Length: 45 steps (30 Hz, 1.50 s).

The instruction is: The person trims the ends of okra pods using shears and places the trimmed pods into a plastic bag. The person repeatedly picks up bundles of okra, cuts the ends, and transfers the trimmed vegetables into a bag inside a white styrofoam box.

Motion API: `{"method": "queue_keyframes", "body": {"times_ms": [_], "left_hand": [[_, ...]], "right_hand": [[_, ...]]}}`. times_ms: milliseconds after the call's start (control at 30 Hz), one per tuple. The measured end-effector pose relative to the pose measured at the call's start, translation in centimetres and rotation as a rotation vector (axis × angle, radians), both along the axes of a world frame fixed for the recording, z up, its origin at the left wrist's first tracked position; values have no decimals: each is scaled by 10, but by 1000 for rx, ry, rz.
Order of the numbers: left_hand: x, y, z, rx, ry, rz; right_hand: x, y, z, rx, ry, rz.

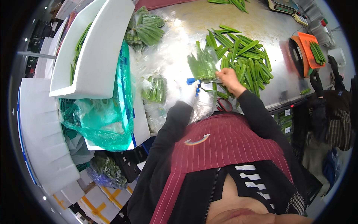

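Observation:
A clear plastic bag of okra (203, 67) lies on the metal table in front of me. My right hand (228, 79), bare, pinches the bag's near right edge. My left hand (193, 88), in a white glove with blue fingertips, grips the bag at its near left end; part of the fingers is hidden. Loose okra pods (246, 53) are heaped just beyond and to the right of my hands. Red-handled scissors (224, 104) rest by the table's near edge. A loose, crumpled plastic bag (204, 105) is below my left hand.
Bagged okra (153, 89) and more packed bags (145, 26) lie to the left. A white foam box (96, 53) stands beside a green plastic liner (123, 112). To the right, a scale carries an orange tray (306, 50) with okra. Another person's gloved hand (316, 82) is near it.

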<state>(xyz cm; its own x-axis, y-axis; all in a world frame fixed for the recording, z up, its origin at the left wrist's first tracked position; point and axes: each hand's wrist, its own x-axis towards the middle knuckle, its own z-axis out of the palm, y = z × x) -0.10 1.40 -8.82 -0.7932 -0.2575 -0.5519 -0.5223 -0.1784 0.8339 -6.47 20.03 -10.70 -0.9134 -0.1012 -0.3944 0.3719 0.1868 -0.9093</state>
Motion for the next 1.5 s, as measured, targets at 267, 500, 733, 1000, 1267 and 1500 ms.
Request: {"method": "queue_keyframes", "body": {"times_ms": [267,500,733,1000,1267,1500], "left_hand": [[-19,15,50,126,280,-182],[-53,37,113,-491,740,-363],[-96,-29,64,-1185,610,-575],[-76,-71,21,-1397,311,-1234],[-46,-104,-9,-1180,710,-1031],[-92,-93,40,-1393,549,-587]], "right_hand": [[-24,24,93,-614,-267,-195],[-38,54,129,-1175,-305,-308],[-18,96,142,-1239,-119,-356],[5,76,157,-942,-47,-394],[13,66,143,-850,-83,-373],[19,64,139,-791,-47,-310]]}}
